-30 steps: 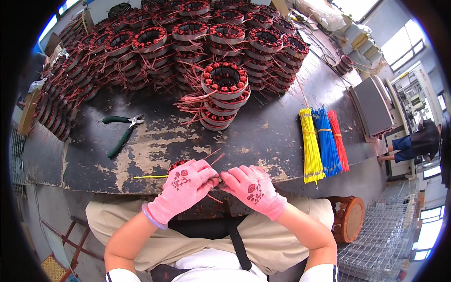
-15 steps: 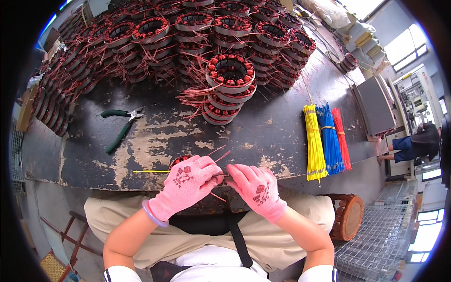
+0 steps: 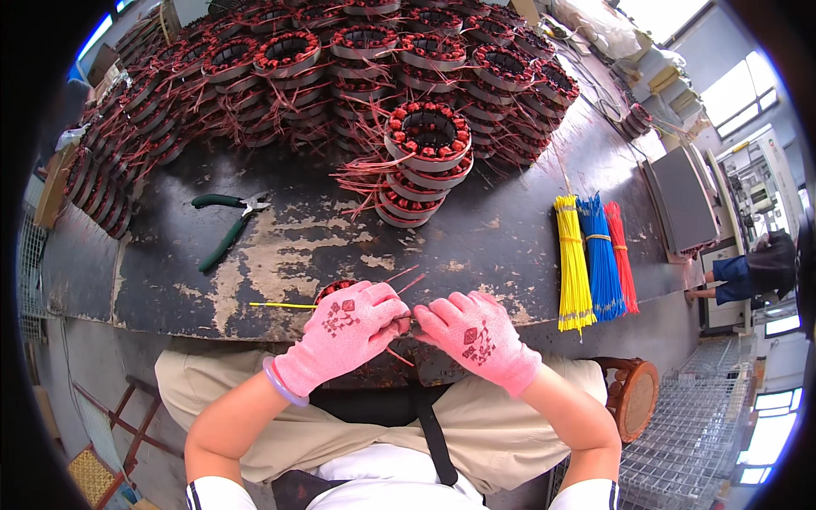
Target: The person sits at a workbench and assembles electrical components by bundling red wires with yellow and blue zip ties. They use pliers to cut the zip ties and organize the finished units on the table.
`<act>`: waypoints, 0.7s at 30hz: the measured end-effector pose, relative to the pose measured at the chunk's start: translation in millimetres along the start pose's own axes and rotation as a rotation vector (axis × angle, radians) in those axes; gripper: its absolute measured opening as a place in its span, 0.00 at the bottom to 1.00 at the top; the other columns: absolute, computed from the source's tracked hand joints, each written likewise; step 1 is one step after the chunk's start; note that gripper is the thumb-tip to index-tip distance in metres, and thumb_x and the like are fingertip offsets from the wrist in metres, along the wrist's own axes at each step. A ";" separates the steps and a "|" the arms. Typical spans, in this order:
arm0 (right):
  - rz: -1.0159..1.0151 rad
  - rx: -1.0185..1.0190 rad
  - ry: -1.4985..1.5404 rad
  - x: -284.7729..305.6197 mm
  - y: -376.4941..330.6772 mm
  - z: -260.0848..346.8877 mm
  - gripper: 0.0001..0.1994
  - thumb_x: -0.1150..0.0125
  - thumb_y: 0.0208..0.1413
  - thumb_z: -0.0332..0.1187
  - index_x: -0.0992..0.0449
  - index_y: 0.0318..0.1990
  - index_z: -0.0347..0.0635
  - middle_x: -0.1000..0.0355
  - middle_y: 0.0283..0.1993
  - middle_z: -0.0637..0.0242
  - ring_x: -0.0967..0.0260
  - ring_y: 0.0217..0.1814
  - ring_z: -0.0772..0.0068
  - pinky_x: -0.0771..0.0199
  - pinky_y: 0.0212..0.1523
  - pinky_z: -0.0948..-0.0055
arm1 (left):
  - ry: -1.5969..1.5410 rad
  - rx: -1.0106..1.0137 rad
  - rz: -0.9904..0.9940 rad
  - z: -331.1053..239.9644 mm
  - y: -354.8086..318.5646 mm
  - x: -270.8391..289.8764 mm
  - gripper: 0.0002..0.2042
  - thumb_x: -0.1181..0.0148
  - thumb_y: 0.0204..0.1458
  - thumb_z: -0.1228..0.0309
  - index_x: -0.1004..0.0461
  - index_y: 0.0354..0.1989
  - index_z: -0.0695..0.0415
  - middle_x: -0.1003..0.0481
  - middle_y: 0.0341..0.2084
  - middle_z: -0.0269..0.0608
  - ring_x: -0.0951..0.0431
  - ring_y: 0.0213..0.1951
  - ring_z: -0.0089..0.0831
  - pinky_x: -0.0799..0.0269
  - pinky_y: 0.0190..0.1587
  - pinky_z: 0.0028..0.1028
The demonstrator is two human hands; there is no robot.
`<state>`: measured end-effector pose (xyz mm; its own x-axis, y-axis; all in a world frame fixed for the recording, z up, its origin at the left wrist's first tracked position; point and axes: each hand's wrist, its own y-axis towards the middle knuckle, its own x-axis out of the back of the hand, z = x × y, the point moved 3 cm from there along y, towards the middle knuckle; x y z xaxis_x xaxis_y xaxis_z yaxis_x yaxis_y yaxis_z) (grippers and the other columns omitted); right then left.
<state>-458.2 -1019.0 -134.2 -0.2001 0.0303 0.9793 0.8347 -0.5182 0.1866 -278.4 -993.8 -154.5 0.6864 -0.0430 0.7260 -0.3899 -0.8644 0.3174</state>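
Note:
At the table's near edge, my left hand (image 3: pixel 357 323), in a pink glove, lies over a stator (image 3: pixel 333 291) wound with red coils; most of it is hidden. Thin reddish wire leads (image 3: pixel 406 274) stick out past its fingers, which are pinched together on a lead. Fingertip to fingertip with it, my right hand (image 3: pixel 473 334), gloved alike, pinches at the same spot; the bit of wire between them is barely visible. A yellow wire (image 3: pixel 280 304) runs out leftward from beside the stator. Green-handled cutting pliers (image 3: pixel 231 225) lie open on the table beyond my left hand.
A short stack of stators (image 3: pixel 425 161) stands mid-table, before a large wall of stacked stators (image 3: pixel 289 64). Bundles of yellow (image 3: pixel 574 263), blue (image 3: pixel 602 259) and red wires (image 3: pixel 621 255) lie right. A wooden stool (image 3: pixel 633 395) is beside my knee. Another person (image 3: pixel 756 272) stands far right.
My right hand has shifted slightly to the right and down, its fingertips still meeting the left's. The whole view has moved slightly; the stators, pliers and wire bundles lie as before.

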 end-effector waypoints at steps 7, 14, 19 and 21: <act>0.025 -0.268 0.503 -13.1 -6.2 -8.4 0.07 0.38 0.56 0.38 0.24 0.38 0.46 0.28 0.31 0.68 0.28 0.28 0.66 0.29 0.29 0.67 | -0.015 -0.014 0.025 0.7 -0.1 2.5 0.08 0.34 0.44 0.73 0.23 0.33 0.54 0.24 0.32 0.35 0.23 0.33 0.38 0.27 0.37 0.35; -0.266 -0.129 0.095 0.1 -12.4 10.9 0.16 0.38 0.48 0.33 0.25 0.47 0.49 0.26 0.49 0.72 0.26 0.44 0.70 0.27 0.39 0.67 | 0.013 -0.021 -0.017 1.8 -0.5 -1.8 0.05 0.35 0.48 0.68 0.24 0.31 0.52 0.25 0.31 0.34 0.23 0.36 0.36 0.25 0.36 0.34; -0.245 -0.111 0.113 -23.9 -16.9 12.7 0.20 0.41 0.47 0.31 0.27 0.51 0.51 0.31 0.36 0.71 0.32 0.35 0.69 0.29 0.39 0.67 | 0.025 -0.014 -0.023 -0.3 -0.4 -3.3 0.07 0.33 0.46 0.70 0.24 0.32 0.55 0.24 0.30 0.37 0.23 0.34 0.40 0.26 0.37 0.36; -0.237 -0.138 0.104 -23.3 -15.0 15.4 0.15 0.37 0.49 0.30 0.25 0.46 0.48 0.31 0.34 0.70 0.31 0.35 0.67 0.30 0.37 0.67 | 0.036 -0.007 0.001 -0.5 0.2 -1.7 0.07 0.34 0.47 0.71 0.24 0.33 0.56 0.24 0.32 0.38 0.23 0.34 0.40 0.26 0.37 0.35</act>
<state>-458.1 -998.7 -158.6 -0.4384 0.0802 0.8952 0.6820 -0.6191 0.3894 -279.9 -993.6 -155.4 0.6639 -0.0255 0.7474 -0.3950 -0.8606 0.3214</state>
